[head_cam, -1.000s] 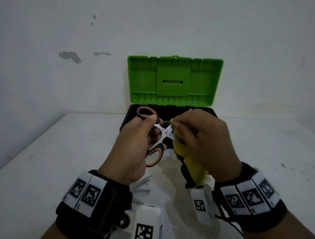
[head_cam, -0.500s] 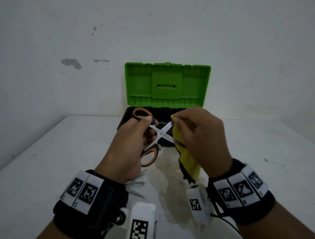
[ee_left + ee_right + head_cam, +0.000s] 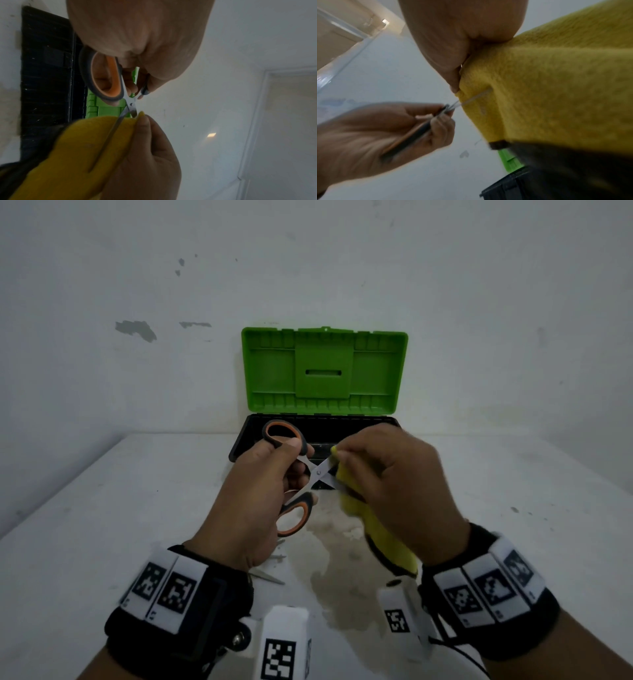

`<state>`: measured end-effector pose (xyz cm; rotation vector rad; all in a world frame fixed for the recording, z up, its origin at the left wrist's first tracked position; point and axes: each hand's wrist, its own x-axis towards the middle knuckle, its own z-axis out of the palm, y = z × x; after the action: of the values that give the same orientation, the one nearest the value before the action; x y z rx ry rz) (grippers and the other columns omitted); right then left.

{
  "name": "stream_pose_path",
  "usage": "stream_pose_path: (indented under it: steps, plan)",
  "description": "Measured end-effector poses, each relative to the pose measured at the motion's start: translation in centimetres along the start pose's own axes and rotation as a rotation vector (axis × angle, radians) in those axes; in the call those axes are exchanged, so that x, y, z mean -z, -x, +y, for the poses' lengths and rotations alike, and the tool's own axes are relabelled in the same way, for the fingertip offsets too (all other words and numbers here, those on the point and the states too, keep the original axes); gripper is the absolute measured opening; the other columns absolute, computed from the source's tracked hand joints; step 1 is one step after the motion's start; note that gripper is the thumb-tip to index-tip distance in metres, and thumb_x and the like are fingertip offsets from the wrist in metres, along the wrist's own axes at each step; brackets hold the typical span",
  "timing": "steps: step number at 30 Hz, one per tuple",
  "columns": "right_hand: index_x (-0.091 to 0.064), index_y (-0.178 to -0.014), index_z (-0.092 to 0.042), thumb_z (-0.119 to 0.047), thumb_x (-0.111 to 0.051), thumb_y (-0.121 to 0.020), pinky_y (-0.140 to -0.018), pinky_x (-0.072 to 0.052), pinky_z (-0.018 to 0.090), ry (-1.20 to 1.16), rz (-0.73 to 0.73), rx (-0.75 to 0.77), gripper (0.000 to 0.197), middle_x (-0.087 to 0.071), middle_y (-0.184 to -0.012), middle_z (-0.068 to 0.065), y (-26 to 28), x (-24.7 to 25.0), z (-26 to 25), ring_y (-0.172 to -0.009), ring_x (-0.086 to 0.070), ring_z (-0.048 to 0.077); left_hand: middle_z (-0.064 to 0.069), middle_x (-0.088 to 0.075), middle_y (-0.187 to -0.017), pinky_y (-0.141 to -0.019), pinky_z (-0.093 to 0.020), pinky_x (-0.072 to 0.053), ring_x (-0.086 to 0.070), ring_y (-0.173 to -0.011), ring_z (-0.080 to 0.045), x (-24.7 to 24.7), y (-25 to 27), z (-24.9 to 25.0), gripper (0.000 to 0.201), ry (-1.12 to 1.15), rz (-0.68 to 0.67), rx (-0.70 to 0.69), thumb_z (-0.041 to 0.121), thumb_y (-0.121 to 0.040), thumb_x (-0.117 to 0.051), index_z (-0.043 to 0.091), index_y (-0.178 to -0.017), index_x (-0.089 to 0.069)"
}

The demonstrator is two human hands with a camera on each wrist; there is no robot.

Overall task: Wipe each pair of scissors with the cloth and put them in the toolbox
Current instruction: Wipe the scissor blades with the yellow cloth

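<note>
The scissors (image 3: 301,474) you hold are up in the air in front of the toolbox (image 3: 322,419), above the white table (image 3: 102,508). They are spread open into an X, so the long axis runs roughly left to right across your view: the orange-and-black handle loops lie on your left side, one high and one low, and the two steel blades point to the right, into the cloth. Your left hand (image 3: 253,498) grips the handles, its fingers curled round them, with the thumb on the upper loop. In the left wrist view one blade (image 3: 109,136) lies along a fold of the yellow cloth (image 3: 82,155); the other disappears behind the cloth's edge.

Your right hand (image 3: 387,487) is bunched round the yellow cloth (image 3: 383,529), thumb and fingers pinching it onto the blades just past the pivot screw; the rest of the cloth hangs down below your palm, with a dark edge at its lower end.

The toolbox sits behind your hands against the wall, its green lid (image 3: 323,371) standing upright and open and its black tray facing you. On the table, under your left wrist, lie metal blade tips (image 3: 267,575) of other tools, mostly hidden. A dull stain (image 3: 342,570) spreads across the table between your wrists.
</note>
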<state>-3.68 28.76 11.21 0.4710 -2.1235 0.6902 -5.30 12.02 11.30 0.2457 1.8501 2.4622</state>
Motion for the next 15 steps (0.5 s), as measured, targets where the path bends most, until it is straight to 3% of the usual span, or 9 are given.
stream_pose_path:
  steps: [2,4,7,11,15]
  plan:
    - [-0.076,-0.093,-0.012,-0.014,-0.066,-0.090,-0.077,-0.050,0.021,0.024,0.001,-0.001,0.010,-0.069,-0.089,-0.002,0.3,-0.5,0.0,-0.082,-0.061,0.010,-0.007,-0.047,-0.075,-0.053,-0.021,-0.051,-0.048,-0.074,-0.021,-0.3,0.2,0.1,0.026,-0.021,-0.010,-0.029,0.024,-0.102,-0.048,0.007,-0.097,-0.067]
    - [-0.076,-0.093,-0.015,-0.016,-0.067,-0.090,-0.079,-0.049,0.019,0.040,0.078,-0.074,0.010,-0.070,-0.090,-0.003,0.2,-0.3,0.9,-0.083,-0.062,0.009,-0.006,-0.047,-0.073,-0.052,-0.022,-0.051,-0.047,-0.075,-0.023,-0.4,0.4,0.1,0.026,-0.041,-0.014,-0.051,0.023,-0.103,-0.048,0.007,-0.094,-0.066]
    - [-0.076,-0.092,-0.016,-0.015,-0.069,-0.088,-0.079,-0.048,0.016,0.061,0.154,-0.120,0.008,-0.071,-0.089,-0.004,0.0,0.0,1.5,-0.082,-0.062,0.007,-0.006,-0.047,-0.070,-0.056,-0.027,-0.052,-0.047,-0.074,-0.025,-0.6,0.5,-0.3,0.026,-0.081,-0.012,-0.077,0.023,-0.102,-0.048,0.008,-0.092,-0.066]
    - [-0.076,-0.093,-0.012,-0.012,-0.068,-0.089,-0.079,-0.049,0.016,0.046,0.093,-0.055,0.008,-0.070,-0.090,-0.002,0.4,-0.7,0.9,-0.082,-0.062,0.008,-0.005,-0.048,-0.068,-0.066,-0.037,-0.050,-0.048,-0.073,-0.025,-0.9,0.1,-0.5,0.026,-0.119,0.006,-0.115,0.024,-0.102,-0.049,0.006,-0.094,-0.066]
    - [-0.075,-0.093,-0.018,-0.018,-0.068,-0.090,-0.080,-0.041,0.004,0.048,0.118,-0.153,0.008,-0.071,-0.090,-0.005,-0.3,-0.3,2.7,-0.083,-0.061,0.005,-0.007,-0.049,-0.069,-0.059,-0.028,-0.054,-0.050,-0.071,-0.025,-1.1,-0.3,-0.9,0.025,-0.122,0.009,-0.107,0.023,-0.102,-0.049,0.009,-0.091,-0.067]
